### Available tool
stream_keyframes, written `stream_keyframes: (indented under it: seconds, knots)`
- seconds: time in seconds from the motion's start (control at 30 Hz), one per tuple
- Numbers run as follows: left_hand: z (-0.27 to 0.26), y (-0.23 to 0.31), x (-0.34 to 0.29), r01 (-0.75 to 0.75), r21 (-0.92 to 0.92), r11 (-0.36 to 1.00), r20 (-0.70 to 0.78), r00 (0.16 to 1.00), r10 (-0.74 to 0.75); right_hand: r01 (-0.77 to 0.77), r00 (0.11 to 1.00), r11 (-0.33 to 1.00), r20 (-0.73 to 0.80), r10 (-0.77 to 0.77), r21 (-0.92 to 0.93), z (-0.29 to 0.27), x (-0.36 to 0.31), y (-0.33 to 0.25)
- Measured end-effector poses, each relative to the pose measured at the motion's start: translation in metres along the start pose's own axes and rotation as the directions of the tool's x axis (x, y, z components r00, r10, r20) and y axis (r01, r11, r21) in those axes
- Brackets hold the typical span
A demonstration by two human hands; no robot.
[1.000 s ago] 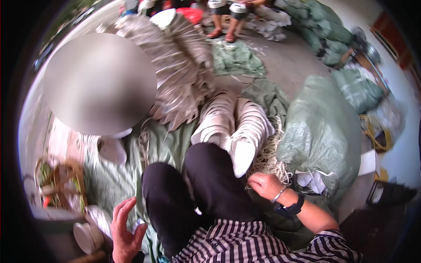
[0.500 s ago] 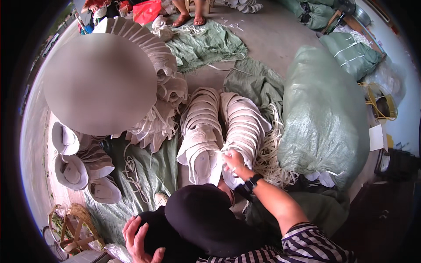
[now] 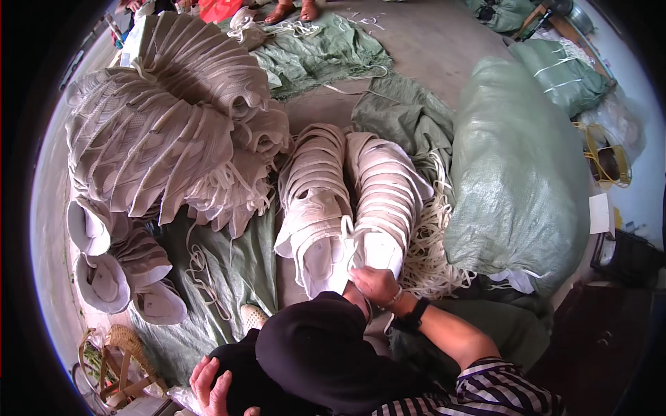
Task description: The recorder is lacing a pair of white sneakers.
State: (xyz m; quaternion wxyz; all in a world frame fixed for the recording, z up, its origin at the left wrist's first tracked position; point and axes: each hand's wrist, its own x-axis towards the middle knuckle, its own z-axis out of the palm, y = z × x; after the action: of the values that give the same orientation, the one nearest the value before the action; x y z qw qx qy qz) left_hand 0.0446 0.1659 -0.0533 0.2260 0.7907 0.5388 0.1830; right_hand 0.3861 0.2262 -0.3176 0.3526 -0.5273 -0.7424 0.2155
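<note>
Two long rows of nested white fabric shoe uppers lie side by side ahead of my knees, the left row (image 3: 312, 208) and the right row (image 3: 385, 191). A white cord (image 3: 348, 239) stands up between their near ends and runs down to my right hand (image 3: 374, 286). That hand is closed on the cord at the near end of the right row, its fingertips partly hidden. My left hand (image 3: 210, 387) rests on my black-clothed leg with fingers spread and holds nothing.
A big heap of shoe uppers (image 3: 159, 125) rises at the left, with smaller stacks (image 3: 103, 284) below it. Loose white cords (image 3: 437, 243) lie beside a bulging green sack (image 3: 517, 173). A woven basket (image 3: 125, 360) stands lower left. Another person's feet (image 3: 291, 12) show at the top.
My right hand has moved down toward me, from over the near end of the right row to just below it. The cord now stands up between the rows. My left hand stays on my leg.
</note>
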Motion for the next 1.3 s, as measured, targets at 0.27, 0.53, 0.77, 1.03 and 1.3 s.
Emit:
stream_keyframes:
  seconds: [0.27, 0.53, 0.77, 1.03, 1.3]
  knots:
    - [-0.002, 0.01, -0.001, -0.001, 0.0, 1.0, 0.008, 1.0, 0.001, 0.045, 0.911, 0.969, 0.408, 0.06, -0.242, -0.007, -0.082, -0.015]
    - [-0.009, 0.016, -0.02, 0.067, 0.011, 0.998, -0.021, 0.998, -0.067, 0.089, 0.146, 0.98, 0.976, 0.164, -0.178, -0.05, -0.22, -0.009]
    - [-0.009, 0.009, -0.032, 0.053, -0.001, 0.999, -0.079, 0.995, -0.053, -0.201, 0.281, 0.925, 0.886, 0.37, -0.323, -0.064, -0.15, -0.012]
    - [-0.009, 0.011, -0.032, 0.078, 0.006, 0.997, -0.081, 0.994, -0.077, -0.241, 0.971, 0.933, -0.068, 0.231, -0.266, 0.027, 0.06, 0.008]
    - [-0.012, 0.006, -0.032, 0.072, 0.001, 0.997, -0.088, 0.994, -0.072, -0.597, 0.67, 0.685, 0.211, 0.712, -0.418, 0.063, 0.108, 0.038]
